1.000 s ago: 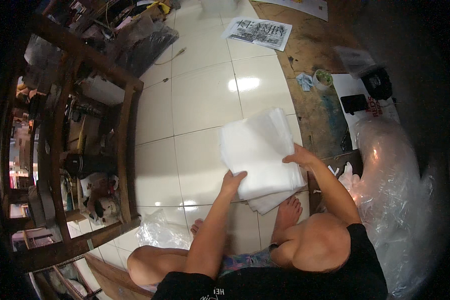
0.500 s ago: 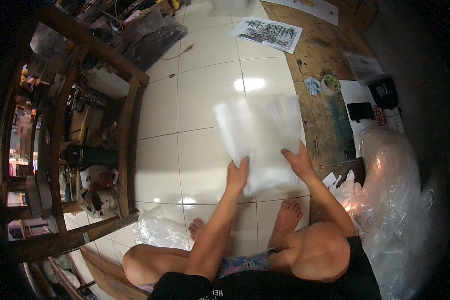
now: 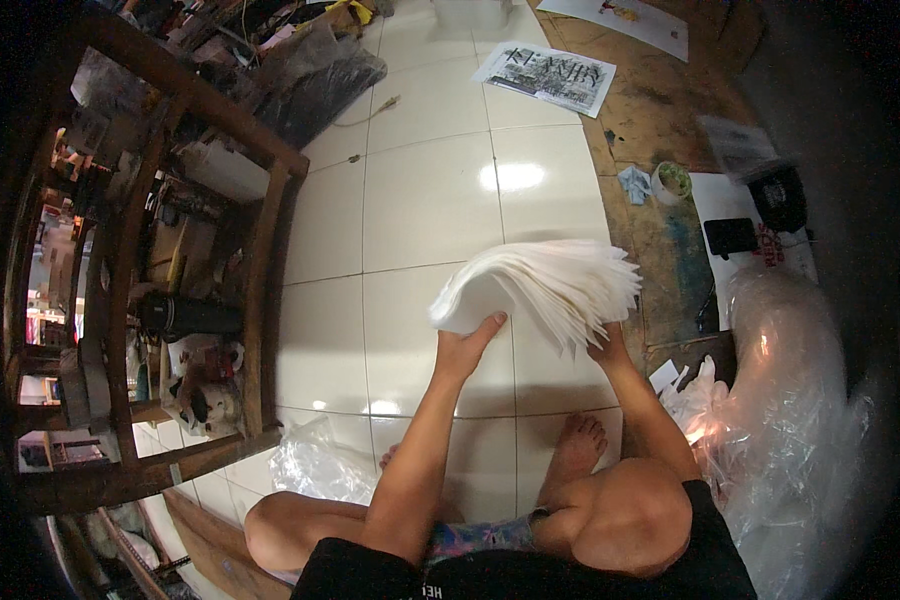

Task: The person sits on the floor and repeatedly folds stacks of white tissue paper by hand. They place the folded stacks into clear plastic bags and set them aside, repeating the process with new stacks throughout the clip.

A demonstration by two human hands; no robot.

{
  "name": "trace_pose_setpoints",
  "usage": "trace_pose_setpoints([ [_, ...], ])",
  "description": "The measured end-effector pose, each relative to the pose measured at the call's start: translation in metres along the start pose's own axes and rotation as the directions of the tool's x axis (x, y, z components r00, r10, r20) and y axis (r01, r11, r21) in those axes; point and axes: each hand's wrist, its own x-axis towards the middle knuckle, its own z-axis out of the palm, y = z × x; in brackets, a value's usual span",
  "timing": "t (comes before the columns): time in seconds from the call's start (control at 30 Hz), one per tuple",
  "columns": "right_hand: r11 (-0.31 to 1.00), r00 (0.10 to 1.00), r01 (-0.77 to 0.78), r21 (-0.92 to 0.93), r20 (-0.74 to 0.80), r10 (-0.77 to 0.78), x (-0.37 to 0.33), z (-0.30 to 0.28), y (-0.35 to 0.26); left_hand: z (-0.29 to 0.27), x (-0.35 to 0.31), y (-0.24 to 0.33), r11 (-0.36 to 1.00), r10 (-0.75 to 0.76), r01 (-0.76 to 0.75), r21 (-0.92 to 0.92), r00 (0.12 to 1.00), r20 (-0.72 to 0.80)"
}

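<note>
A thick stack of white sheets [image 3: 540, 285] arches between my two hands above the tiled floor. My left hand [image 3: 467, 345] is closed on its near left edge, the thumb lying along the sheets. At the other end my right hand [image 3: 607, 345] grips the stack, its fingers partly hidden by the drooping edges. On that side the sheets fan apart into many thin layers. I cannot make out whether they are paper or thin plastic.
Crumpled clear plastic [image 3: 320, 460] lies left of my feet, and a large heap of clear wrap [image 3: 785, 400] at right. A wooden rack [image 3: 260, 290] stands left. A low wooden board [image 3: 660, 260] at right bears a cup [image 3: 670, 183], a phone [image 3: 730, 236] and a printed sheet [image 3: 545, 78].
The stack was held fairly flat and blurred by motion; now it is bent into an arch with its right edges fanned. My right hand has moved slightly lower.
</note>
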Motion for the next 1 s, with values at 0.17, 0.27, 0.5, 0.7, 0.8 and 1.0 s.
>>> trace_pose_setpoints([
  [0.17,1.0,1.0,0.024,0.001,-0.015,-0.024,0.009,0.012,0.005,0.006,0.006,0.003,0.982,0.174,-0.154,0.113,0.965,-0.195],
  [0.27,0.995,0.998,-0.061,0.076,-0.011,0.062,0.002,0.005,-0.023,0.006,-0.006,0.017,0.985,0.108,-0.084,0.151,0.981,-0.161],
  [0.5,0.996,0.999,-0.043,0.075,0.003,0.043,-0.019,0.001,-0.019,-0.001,0.0,-0.028,0.982,0.125,-0.132,0.132,0.99,0.058],
  [0.7,0.999,0.999,0.029,0.03,-0.031,-0.028,-0.004,0.016,0.006,0.022,-0.002,-0.014,0.975,0.133,-0.085,0.206,0.964,-0.231],
  [0.8,0.997,1.0,-0.027,0.073,0.006,0.026,-0.012,0.014,-0.01,0.023,-0.015,-0.002,0.977,0.137,-0.091,0.195,0.962,-0.238],
  [1.0,0.998,1.0,-0.011,0.065,0.007,0.011,-0.021,0.007,-0.012,0.018,-0.006,-0.035,0.978,0.141,-0.13,0.165,0.989,-0.053],
])
